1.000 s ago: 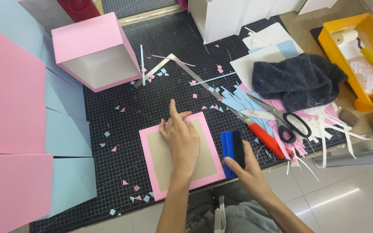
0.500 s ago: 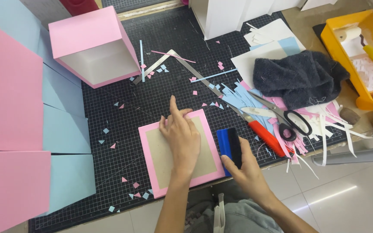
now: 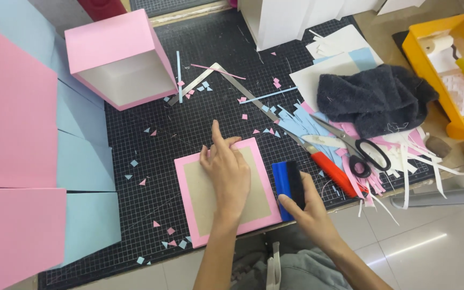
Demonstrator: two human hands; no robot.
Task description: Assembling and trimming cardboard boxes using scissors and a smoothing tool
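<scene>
— Pink-bordered board: where, and under what?
— Item one, a grey cardboard panel (image 3: 226, 192) with a pink paper border, flat on the black gridded cutting mat (image 3: 135, 134) at its near edge. The left hand (image 3: 226, 172) lies palm-down on it, fingers spread, index pointing away.

— And the other hand?
— The right hand (image 3: 310, 212) is closed around a blue and black scraper (image 3: 288, 182), standing just beside the panel's right edge, at the mat's near edge.

— Next items outward?
— Red-handled utility knife (image 3: 331, 172) right of the scraper, then black-handled scissors (image 3: 358, 150) on a heap of blue, pink and white paper strips (image 3: 307, 121). Small pink and blue offcuts are scattered over the mat's middle.

— Left side?
— Large pink sheets (image 3: 12, 134) overlapping pale blue sheets (image 3: 84, 166) along the mat's left edge.

— Far end?
— Metal ruler (image 3: 243, 88) lying aslant mid-mat; open pink box (image 3: 119, 59) on its side at the far left corner; dark grey cloth (image 3: 374, 99) on white paper to the right; yellow tray (image 3: 422, 59) at the far right corner, off the mat.
</scene>
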